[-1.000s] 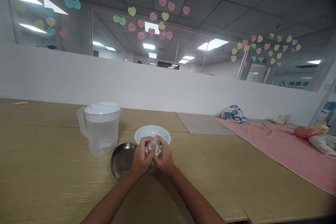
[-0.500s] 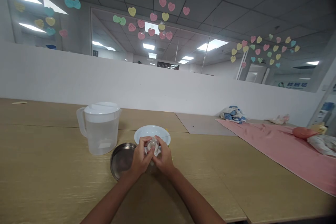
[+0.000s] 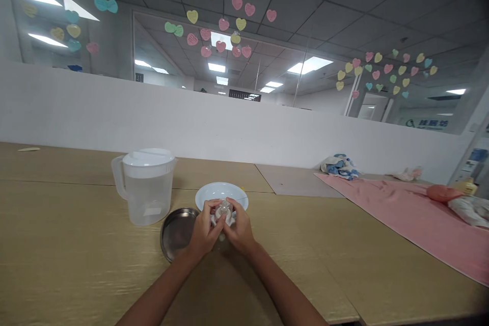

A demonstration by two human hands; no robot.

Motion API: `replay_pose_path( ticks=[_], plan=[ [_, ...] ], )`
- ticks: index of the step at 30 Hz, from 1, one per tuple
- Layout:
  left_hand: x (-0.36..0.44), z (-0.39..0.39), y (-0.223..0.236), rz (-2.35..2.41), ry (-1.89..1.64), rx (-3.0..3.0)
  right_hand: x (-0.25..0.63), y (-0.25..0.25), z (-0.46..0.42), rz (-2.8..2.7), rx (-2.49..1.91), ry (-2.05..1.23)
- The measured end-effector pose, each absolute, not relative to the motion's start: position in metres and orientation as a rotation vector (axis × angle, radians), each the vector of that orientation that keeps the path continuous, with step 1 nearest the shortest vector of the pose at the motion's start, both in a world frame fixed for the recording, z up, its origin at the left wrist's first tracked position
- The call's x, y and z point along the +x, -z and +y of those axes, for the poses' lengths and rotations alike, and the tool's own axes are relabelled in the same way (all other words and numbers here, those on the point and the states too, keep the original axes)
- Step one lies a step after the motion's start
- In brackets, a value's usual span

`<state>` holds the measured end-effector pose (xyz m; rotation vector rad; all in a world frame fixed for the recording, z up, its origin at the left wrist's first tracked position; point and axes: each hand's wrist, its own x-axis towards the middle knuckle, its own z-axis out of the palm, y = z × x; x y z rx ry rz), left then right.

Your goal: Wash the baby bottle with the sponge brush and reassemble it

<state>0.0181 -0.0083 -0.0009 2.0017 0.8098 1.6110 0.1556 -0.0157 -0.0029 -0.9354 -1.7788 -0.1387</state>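
hands: left hand [image 3: 204,229] and right hand [image 3: 239,229] together, clamped on clear bottle teat [image 3: 224,210]
teat: held just above white plate [image 3: 221,191]
containers: lidded plastic pitcher [image 3: 148,188] holding water [image 3: 148,204], steel dish [image 3: 175,233] beside it, on counter [image 3: 76,244]

- Light wood-grain office table [image 3: 76,270], seams running across its top
- Clear plastic pitcher [image 3: 148,199] with white lid, holding water, at the table's left
- Round stainless steel dish [image 3: 176,233] just beside the pitcher
- Round white plate [image 3: 220,191] next to the dish
- Flat grey-brown board [image 3: 294,181] at the far edge
- Pink cloth [image 3: 397,219] spread along the right side, under a crumpled blue-and-white fabric bundle [image 3: 339,167]
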Motion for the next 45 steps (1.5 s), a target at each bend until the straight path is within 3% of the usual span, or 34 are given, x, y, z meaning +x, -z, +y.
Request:
replay_pose_path(
  ticks=[10, 21, 33, 45],
  plan=[
    [0.012, -0.006, -0.003, 0.9, -1.248, 2.091, 0.16, -0.001, -0.015, -1.791, -0.97, 0.161],
    [0.019, -0.006, -0.004, 0.88, -1.174, 2.022, 0.162, -0.006, -0.019, -1.698, -1.049, 0.102],
    [0.019, -0.006, -0.006, 0.943, -1.141, 2.056, 0.163, 0.002, -0.014, -1.526, -0.825, 0.444],
    [0.018, -0.01, -0.011, 0.891, -1.169, 2.161, 0.159, 0.009, -0.015, -1.438, -0.91, 0.046]
  ],
)
